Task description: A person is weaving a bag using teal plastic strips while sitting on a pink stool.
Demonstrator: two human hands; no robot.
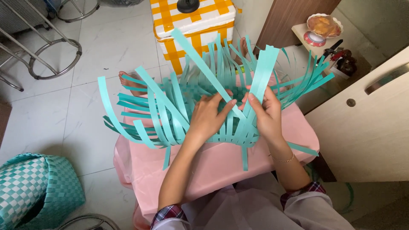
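A half-woven piece of teal plastic strips (170,115) lies on a pink plastic stool (221,166) in front of me, with many loose strip ends fanning upward and outward. My left hand (208,117) presses on the woven middle, its fingers on one long teal strip (200,64) that runs diagonally up to the left. My right hand (266,113) pinches a bundle of upright teal strips (264,70) between thumb and fingers. A thin bracelet circles my right wrist. The woven base is partly hidden beneath both hands.
A finished teal-and-white woven basket (34,187) sits at the lower left on the tiled floor. A white foam box with yellow tape (196,25) stands behind the stool. Metal stool legs (47,55) are at the upper left, a wooden cabinet (366,123) at the right.
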